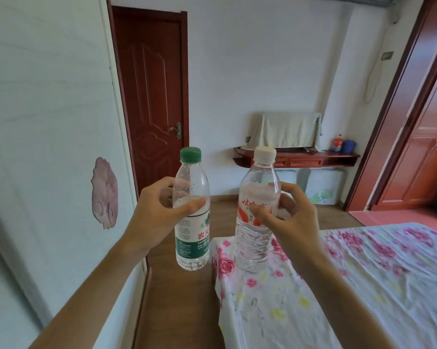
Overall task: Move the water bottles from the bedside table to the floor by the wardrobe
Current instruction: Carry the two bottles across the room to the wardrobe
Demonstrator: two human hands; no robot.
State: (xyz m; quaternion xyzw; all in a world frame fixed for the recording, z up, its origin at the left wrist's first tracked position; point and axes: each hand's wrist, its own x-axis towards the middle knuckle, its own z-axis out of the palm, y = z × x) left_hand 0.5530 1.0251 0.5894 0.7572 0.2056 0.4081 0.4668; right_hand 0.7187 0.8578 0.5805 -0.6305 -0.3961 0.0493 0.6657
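Note:
I hold two clear plastic water bottles upright in the air in front of me. My left hand [154, 212] grips the green-capped bottle [192, 238] with a green and white label around its upper body. My right hand [288, 220] grips the white-capped bottle [254, 245] with a red and white label at label height. The bottles are apart, side by side, above the wooden floor [184, 298] and the bed's near corner. A red-brown wardrobe [423, 137] stands at the far right. No bedside table is in view.
A bed with a pink floral sheet [338, 285] fills the lower right. A white wall panel [48, 147] runs along my left. A dark red door [152, 96] is shut ahead. A wall shelf [313, 157] carries a cloth-covered object. Floor shows between wall and bed.

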